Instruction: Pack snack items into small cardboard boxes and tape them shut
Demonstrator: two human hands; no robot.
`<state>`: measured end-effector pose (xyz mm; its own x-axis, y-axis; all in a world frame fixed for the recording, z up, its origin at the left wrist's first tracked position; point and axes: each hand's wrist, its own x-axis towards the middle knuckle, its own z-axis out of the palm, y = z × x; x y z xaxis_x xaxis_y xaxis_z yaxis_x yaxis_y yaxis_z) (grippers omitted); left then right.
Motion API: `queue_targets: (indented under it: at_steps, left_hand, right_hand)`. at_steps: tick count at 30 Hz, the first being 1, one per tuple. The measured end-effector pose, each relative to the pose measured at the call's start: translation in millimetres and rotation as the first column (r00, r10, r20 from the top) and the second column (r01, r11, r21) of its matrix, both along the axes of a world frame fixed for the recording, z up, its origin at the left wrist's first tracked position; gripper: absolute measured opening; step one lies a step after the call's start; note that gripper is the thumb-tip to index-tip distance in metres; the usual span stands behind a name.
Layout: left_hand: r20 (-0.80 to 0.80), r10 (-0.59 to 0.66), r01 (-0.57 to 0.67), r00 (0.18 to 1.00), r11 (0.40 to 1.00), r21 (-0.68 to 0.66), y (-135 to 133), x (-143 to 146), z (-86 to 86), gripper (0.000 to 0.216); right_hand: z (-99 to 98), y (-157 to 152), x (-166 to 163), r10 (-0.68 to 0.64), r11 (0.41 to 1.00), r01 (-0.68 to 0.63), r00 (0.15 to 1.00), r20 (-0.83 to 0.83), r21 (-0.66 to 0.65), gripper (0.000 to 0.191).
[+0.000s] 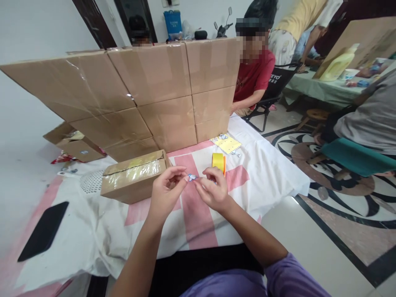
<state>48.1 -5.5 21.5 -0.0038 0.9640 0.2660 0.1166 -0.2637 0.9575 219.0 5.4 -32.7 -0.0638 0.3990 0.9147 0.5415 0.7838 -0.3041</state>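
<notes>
Above the pink-and-white cloth, a small blue-and-white piece (pixel 192 177) is pinched between my two hands; its exact kind is too small to make out. My left hand (pixel 168 187) grips its left end with thumb and fingertips. On its right end, the thumb and fingers of my right hand (pixel 213 187) are closed. Just behind my right hand stands a yellow roll of tape (pixel 218 161) with an orange edge. Farther back lies a yellow card (pixel 228 144) with small blue-and-white pieces at its edges.
A taped cardboard box (pixel 133 177) sits left of my hands. Behind it rises a wide cardboard partition (pixel 167 103). A black tablet-like slab (pixel 43 231) lies at far left. Past the partition, a person in red (pixel 253 82) sits at the table's far right.
</notes>
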Motion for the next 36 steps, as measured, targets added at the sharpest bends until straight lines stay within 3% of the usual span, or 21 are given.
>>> queue_targets:
  at_steps: [4, 10, 14, 17, 21, 25, 28, 31, 34, 36]
  left_hand:
    - [0.010, -0.079, 0.079, 0.997, 0.997, 0.013, 9.6, 18.9, 1.4, 0.020]
    - [-0.033, -0.182, 0.183, 0.983, 0.983, 0.031, 38.9, 62.9, 3.7, 0.020]
    - [-0.143, -0.275, 0.282, 0.951, 0.959, 0.025, 73.4, 98.6, 8.9, 0.018]
    - [-0.295, -0.292, 0.300, 0.910, 0.954, -0.020, 123.3, 131.9, 11.8, 0.016]
    - [-0.583, -0.324, 0.266, 0.745, 0.946, -0.185, 211.2, 185.0, 2.4, 0.017]
    - [-0.745, -0.445, 0.255, 0.497, 0.896, -0.364, 271.5, 225.7, -26.3, 0.031]
    - [-0.840, -0.461, 0.210, 0.287, 0.885, -0.414, 286.9, 240.9, -41.1, 0.039]
    - [-0.912, -0.391, 0.185, 0.124, 0.912, -0.366, 288.2, 246.6, -42.3, 0.040]
    - [-0.955, -0.296, 0.204, 0.027, 0.937, -0.285, 282.4, 248.1, -33.9, 0.042]
    - [-0.973, -0.233, 0.236, 0.006, 0.945, -0.225, 274.8, 248.1, -23.1, 0.040]
  right_hand:
    - [3.3, 1.8, 12.8, -0.008, 1.000, 0.008, 1.000, -0.005, -0.014, 0.028]
    - [12.4, 10.4, 46.7, 0.114, 0.934, -0.232, 0.915, -0.388, -0.271, 0.008]
    - [4.1, 14.5, 87.7, -0.014, 0.903, -0.233, 0.824, -0.566, -0.361, 0.010]
    - [-8.7, 17.8, 115.8, -0.155, 0.883, -0.204, 0.725, -0.671, -0.424, 0.013]
    - [-31.5, 24.9, 136.5, -0.287, 0.817, -0.211, 0.658, -0.696, -0.536, 0.017]
    - [-54.2, 29.3, 139.9, -0.322, 0.780, -0.230, 0.650, -0.688, -0.582, 0.019]
    - [-64.0, 28.8, 139.6, -0.336, 0.758, -0.237, 0.657, -0.675, -0.608, 0.020]
    - [-66.8, 28.3, 140.6, -0.317, 0.747, -0.266, 0.662, -0.679, -0.609, 0.024]
    - [-65.2, 30.2, 142.0, -0.296, 0.755, -0.320, 0.612, -0.733, -0.572, 0.027]
    - [-63.4, 32.8, 142.4, -0.292, 0.762, -0.351, 0.564, -0.773, -0.544, 0.028]
